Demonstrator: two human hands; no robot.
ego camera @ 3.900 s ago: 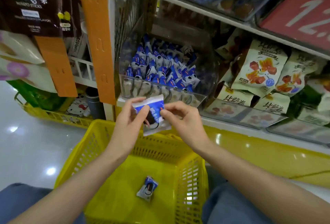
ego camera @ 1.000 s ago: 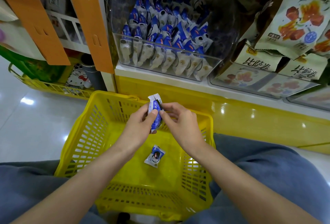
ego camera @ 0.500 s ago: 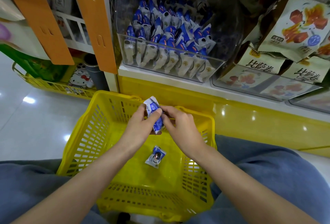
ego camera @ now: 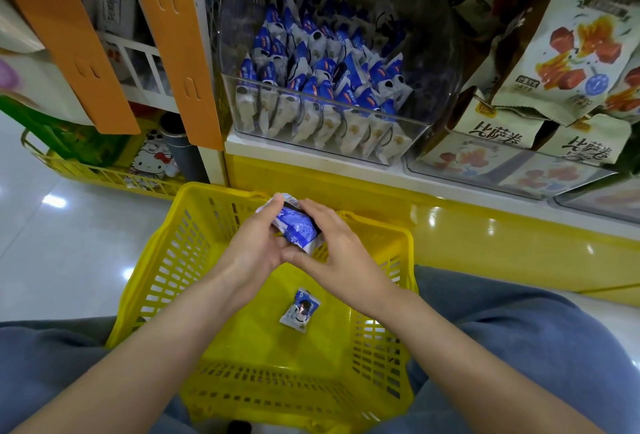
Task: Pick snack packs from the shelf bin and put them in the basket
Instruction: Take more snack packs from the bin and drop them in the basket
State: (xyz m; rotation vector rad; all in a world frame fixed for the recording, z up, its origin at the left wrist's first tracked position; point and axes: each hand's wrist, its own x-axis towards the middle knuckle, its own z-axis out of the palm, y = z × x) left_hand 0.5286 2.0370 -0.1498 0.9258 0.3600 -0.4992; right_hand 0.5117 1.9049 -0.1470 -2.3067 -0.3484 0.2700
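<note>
Setting: shop aisle with a glossy pale floor point(ego camera: 69, 243); you sit close to a yellow-based shelf, with the yellow basket point(ego camera: 152, 260) between your knees.
Held pack: a small blue-and-white snack pack point(ego camera: 298, 227) is at mid-frame, above the basket's far end and not yet released.
Look: crinkly, shiny film with the blue face up and a white sealed end poking out at the top. I'd judge it light and slippery.
Hands: your left hand point(ego camera: 254, 246) and right hand point(ego camera: 336, 243) pinch it from opposite sides, thumbs nearly meeting beneath.
Basket floor: one matching pack point(ego camera: 300, 310) lies flat at lower centre.
Shelf bin: the clear bin point(ego camera: 415, 128) at upper centre is crowded with more packs point(ego camera: 322, 77).
Risk: if you let go this near the far rim, the pack may glance off onto the floor. Squeezing it between both hands could crush what's inside.
</note>
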